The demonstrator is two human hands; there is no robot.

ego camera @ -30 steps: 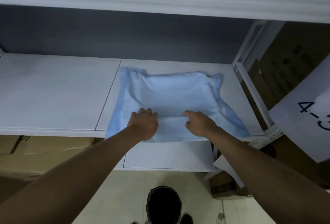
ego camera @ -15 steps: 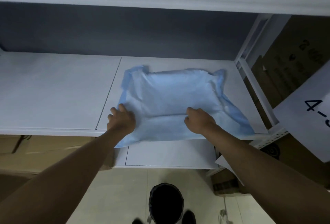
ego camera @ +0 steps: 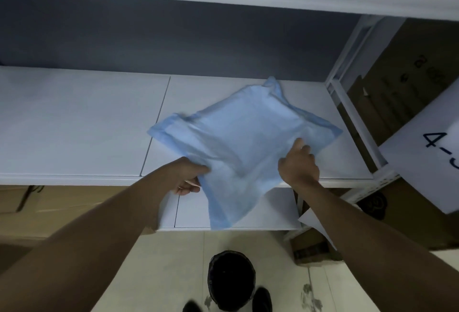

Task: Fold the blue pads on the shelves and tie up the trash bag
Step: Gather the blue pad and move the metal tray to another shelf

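A light blue pad [ego camera: 244,142] with darker blue borders lies turned like a diamond on the white shelf [ego camera: 82,123], one corner hanging over the front edge. My left hand [ego camera: 190,178] grips the pad's near left edge, thumb on top and fingers curled underneath. My right hand [ego camera: 298,165] holds the near right edge, fingers curled onto the sheet. On the floor below, between my shoes, stands a bin lined with a black trash bag [ego camera: 231,279].
A lower white shelf [ego camera: 270,208] juts out under the pad's hanging corner. Brown cardboard boxes [ego camera: 407,83] stand to the right behind the white shelf post [ego camera: 347,68], with a white paper label [ego camera: 432,160] marked "4-". Another box [ego camera: 49,210] sits lower left.
The pad was lying square on the shelf under both hands. Now both hands hold its near edges, and it has been rotated and pulled so a corner hangs off the front.
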